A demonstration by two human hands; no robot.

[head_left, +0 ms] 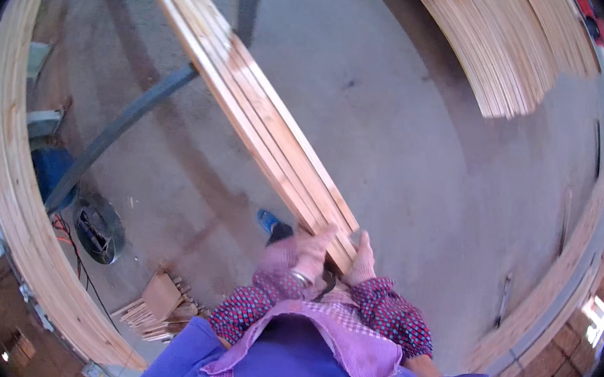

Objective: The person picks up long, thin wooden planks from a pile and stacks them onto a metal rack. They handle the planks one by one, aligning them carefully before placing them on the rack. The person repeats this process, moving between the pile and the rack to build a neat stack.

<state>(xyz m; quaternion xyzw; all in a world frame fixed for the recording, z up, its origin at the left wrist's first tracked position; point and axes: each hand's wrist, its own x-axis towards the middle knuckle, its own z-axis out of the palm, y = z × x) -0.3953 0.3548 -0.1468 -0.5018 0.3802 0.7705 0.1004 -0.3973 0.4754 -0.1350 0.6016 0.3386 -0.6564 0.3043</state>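
A bundle of several long pale wooden boards [279, 130] runs from the far left down to my waist, its near end between my two hands. My left hand [309, 253], a little smeared, closes on the left side of the boards near that end. On the opposite side my right hand [363, 261] grips the end with its thumb along the edge. Both forearms wear dotted red and blue sleeves. Farther out, the boards lie across a grey metal support bar [128, 113]. My palms and some fingers are hidden.
A large stack of boards [493, 50] lies at the far right. More long boards [7, 125] curve along the left. Wood offcuts [161, 303], a dark round tub [98, 229] and a blue container [53, 169] stand at the lower left. An upright metal post [245, 14] rises beyond the bundle.
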